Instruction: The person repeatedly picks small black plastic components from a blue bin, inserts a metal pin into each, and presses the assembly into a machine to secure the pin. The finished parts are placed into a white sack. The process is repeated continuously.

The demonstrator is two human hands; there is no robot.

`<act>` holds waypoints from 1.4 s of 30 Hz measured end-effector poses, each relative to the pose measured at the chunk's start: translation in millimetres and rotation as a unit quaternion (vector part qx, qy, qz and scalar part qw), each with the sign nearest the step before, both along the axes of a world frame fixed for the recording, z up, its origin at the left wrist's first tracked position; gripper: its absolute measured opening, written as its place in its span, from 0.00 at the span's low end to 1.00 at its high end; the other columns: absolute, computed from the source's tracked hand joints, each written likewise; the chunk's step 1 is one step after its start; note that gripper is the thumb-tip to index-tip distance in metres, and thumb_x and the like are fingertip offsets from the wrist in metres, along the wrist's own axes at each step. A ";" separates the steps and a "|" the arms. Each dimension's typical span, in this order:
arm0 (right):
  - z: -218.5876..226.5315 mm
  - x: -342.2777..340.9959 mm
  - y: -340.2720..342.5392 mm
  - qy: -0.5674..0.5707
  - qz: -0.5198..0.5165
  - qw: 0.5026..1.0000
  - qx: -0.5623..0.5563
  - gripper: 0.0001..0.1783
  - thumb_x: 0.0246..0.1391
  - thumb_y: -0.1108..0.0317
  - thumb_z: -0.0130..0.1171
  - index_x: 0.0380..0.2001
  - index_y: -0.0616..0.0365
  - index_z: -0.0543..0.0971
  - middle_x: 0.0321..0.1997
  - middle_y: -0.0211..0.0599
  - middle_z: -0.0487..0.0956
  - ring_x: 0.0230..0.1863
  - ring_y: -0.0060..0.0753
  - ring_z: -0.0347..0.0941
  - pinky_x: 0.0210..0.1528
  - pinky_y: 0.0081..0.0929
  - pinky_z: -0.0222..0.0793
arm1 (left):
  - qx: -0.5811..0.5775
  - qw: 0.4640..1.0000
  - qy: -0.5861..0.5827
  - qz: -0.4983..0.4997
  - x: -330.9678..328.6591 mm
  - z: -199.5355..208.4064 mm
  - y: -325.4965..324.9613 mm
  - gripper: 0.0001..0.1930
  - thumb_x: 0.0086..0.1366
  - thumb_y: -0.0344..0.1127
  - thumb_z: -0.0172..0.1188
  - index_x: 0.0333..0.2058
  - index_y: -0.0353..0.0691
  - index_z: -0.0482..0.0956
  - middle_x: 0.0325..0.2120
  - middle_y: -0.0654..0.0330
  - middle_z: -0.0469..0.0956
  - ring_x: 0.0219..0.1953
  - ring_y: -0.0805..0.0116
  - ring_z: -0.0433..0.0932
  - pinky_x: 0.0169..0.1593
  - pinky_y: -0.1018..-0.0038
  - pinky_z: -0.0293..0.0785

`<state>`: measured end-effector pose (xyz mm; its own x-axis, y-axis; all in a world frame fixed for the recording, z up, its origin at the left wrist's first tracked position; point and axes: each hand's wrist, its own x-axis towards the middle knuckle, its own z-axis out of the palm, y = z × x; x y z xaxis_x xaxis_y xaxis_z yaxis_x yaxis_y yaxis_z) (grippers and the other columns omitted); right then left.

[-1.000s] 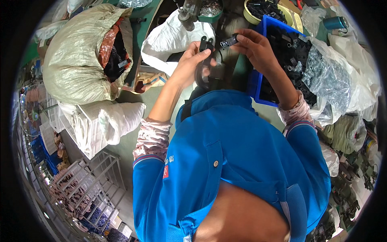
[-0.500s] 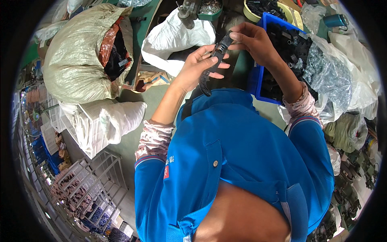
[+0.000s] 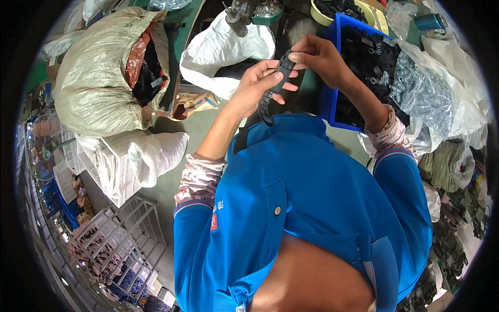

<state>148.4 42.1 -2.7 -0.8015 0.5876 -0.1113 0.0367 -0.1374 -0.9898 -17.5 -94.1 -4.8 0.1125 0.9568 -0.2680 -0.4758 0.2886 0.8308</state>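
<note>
My left hand [image 3: 255, 86] grips a black plastic part with a curved, ridged handle [image 3: 265, 110]. The handle's tail hangs down toward my blue shirt, and the thumb presses on the part's middle. At the upper end, my right hand [image 3: 319, 58] pinches the same part between thumb and fingertips. The part is held tilted, its straight end up and to the right. What lies under my right fingertips is hidden.
Right of my hands stands a blue crate [image 3: 326, 106] of black parts and springs, with a clear bag of metal springs [image 3: 423, 91] against it. A white sack [image 3: 218, 47] lies open ahead. At left are a large woven sack [image 3: 93, 73] and a white crate [image 3: 117, 171].
My right hand has shifted slightly left and down along the part. A metal spring visible in the part's upper section before no longer shows; a black surface is there now.
</note>
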 end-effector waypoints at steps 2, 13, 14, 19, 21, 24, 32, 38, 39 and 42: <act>2.5 0.6 -2.7 0.006 -0.005 1.000 -0.006 0.10 0.53 0.70 0.60 0.35 0.66 0.74 0.33 0.36 0.77 0.36 0.24 0.75 0.43 0.22 0.72 | 0.003 1.000 0.010 0.003 0.1 -0.9 1.2 0.16 0.65 0.32 0.52 0.49 0.32 0.64 0.44 0.48 0.75 0.42 0.60 0.79 0.32 0.72 0.80; -5.1 9.9 -12.1 0.039 -0.043 0.998 -0.026 0.07 0.55 0.72 0.56 0.36 0.61 0.78 0.44 0.31 0.74 0.47 0.21 0.68 0.50 0.20 0.61 | 0.200 0.828 0.503 0.146 9.4 -4.6 15.5 0.15 0.58 0.36 0.64 0.37 0.36 0.67 0.31 0.53 0.79 0.27 0.68 0.81 0.29 0.75 0.73; -3.2 10.7 -11.2 0.042 -0.045 0.998 -0.021 0.08 0.53 0.74 0.56 0.37 0.62 0.78 0.45 0.33 0.74 0.48 0.22 0.68 0.51 0.20 0.61 | 0.146 0.871 0.445 0.147 8.4 -6.7 16.2 0.14 0.58 0.36 0.64 0.33 0.36 0.69 0.27 0.55 0.78 0.25 0.70 0.80 0.28 0.76 0.73; -3.6 16.8 22.4 -0.052 0.048 0.997 0.019 0.11 0.54 0.73 0.57 0.40 0.65 0.78 0.40 0.35 0.78 0.40 0.26 0.75 0.43 0.22 0.73 | 0.094 0.899 0.406 0.132 7.1 -5.5 12.0 0.12 0.58 0.35 0.64 0.24 0.36 0.70 0.16 0.62 0.76 0.20 0.79 0.75 0.22 0.79 0.68; -4.8 20.8 80.1 -0.173 0.004 0.960 0.221 0.11 0.54 0.73 0.56 0.40 0.64 0.78 0.36 0.37 0.79 0.37 0.23 0.75 0.38 0.23 0.74 | 0.084 0.917 0.353 0.165 5.9 -15.5 8.0 0.14 0.59 0.34 0.63 0.22 0.37 0.68 0.15 0.64 0.74 0.18 0.80 0.73 0.22 0.80 0.67; -31.5 29.0 185.1 -0.194 -0.086 0.853 0.477 0.13 0.49 0.67 0.56 0.40 0.53 0.79 0.35 0.38 0.80 0.33 0.38 0.78 0.37 0.31 0.74 | 0.059 0.930 0.312 0.187 4.7 -12.1 6.9 0.13 0.60 0.32 0.62 0.23 0.37 0.67 0.18 0.64 0.73 0.19 0.80 0.71 0.22 0.81 0.67; -63.6 -2.5 242.9 -0.356 -0.025 0.680 0.640 0.13 0.45 0.74 0.54 0.38 0.56 0.75 0.41 0.48 0.76 0.45 0.51 0.72 0.43 0.43 0.71 | 0.091 0.930 0.292 0.203 -11.3 -11.3 0.6 0.13 0.60 0.29 0.61 0.22 0.36 0.66 0.28 0.61 0.71 0.23 0.77 0.73 0.24 0.81 0.67; -8.5 12.3 195.8 -0.165 -0.066 0.933 0.313 0.10 0.52 0.73 0.55 0.40 0.58 0.73 0.32 0.32 0.78 0.34 0.32 0.75 0.39 0.26 0.72 | 0.092 0.944 0.235 0.214 -31.3 -16.2 7.4 0.12 0.61 0.30 0.61 0.22 0.37 0.67 0.38 0.56 0.77 0.36 0.79 0.75 0.30 0.83 0.68; 1.1 13.4 180.4 -0.078 -0.053 0.973 0.210 0.10 0.54 0.73 0.55 0.41 0.58 0.74 0.32 0.29 0.78 0.34 0.25 0.75 0.38 0.22 0.71 | 0.102 0.942 0.251 0.199 -35.8 -19.4 9.7 0.12 0.60 0.30 0.61 0.22 0.37 0.67 0.39 0.54 0.78 0.37 0.80 0.75 0.32 0.82 0.68; 24.4 0.9 126.5 -0.014 0.003 0.988 0.156 0.15 0.60 0.70 0.51 0.50 0.62 0.72 0.35 0.30 0.78 0.37 0.20 0.73 0.42 0.19 0.69 | 0.122 0.929 0.297 0.186 -42.1 -3.2 21.0 0.10 0.58 0.28 0.62 0.23 0.34 0.68 0.47 0.47 0.76 0.43 0.75 0.72 0.45 0.78 0.69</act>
